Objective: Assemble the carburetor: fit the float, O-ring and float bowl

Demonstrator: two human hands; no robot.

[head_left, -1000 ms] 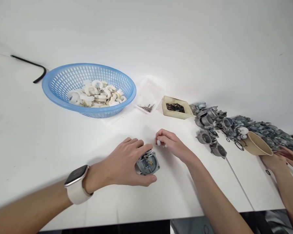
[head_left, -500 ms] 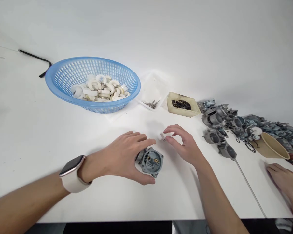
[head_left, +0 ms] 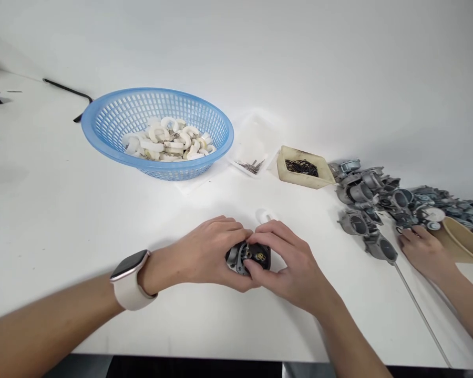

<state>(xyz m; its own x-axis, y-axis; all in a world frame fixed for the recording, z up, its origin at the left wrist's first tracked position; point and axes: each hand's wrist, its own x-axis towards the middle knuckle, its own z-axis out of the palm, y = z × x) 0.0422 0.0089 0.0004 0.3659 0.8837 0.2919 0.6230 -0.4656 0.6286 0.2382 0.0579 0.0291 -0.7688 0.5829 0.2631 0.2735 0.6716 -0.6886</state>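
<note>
A small grey metal carburetor (head_left: 233, 258) with brass parts inside is between my hands over the white table. My left hand (head_left: 205, 254) wraps round its left side, thumb below and fingers above. My right hand (head_left: 289, 262) closes on its right side, with the index finger at the upper edge and the thumb at the lower front. The fingers cover much of the body, and whether the right fingertips pinch a small piece cannot be seen. A white plastic float (head_left: 263, 214) lies just beyond my right knuckles.
A blue basket (head_left: 90, 134) holds white plastic floats. Beside it are a white tray (head_left: 256, 131) with metal pins and a cream tray (head_left: 307, 182) with black rings. Grey carburetor bodies (head_left: 355, 223) are heaped at right, near a thin rod (head_left: 421, 314). Another person's hand (head_left: 425, 252) reaches by a tan container (head_left: 463, 239).
My right hand has moved from the white float to the carburetor and closed on it. The carburetor has turned and looks darker inside. The other person's hand has reached further in.
</note>
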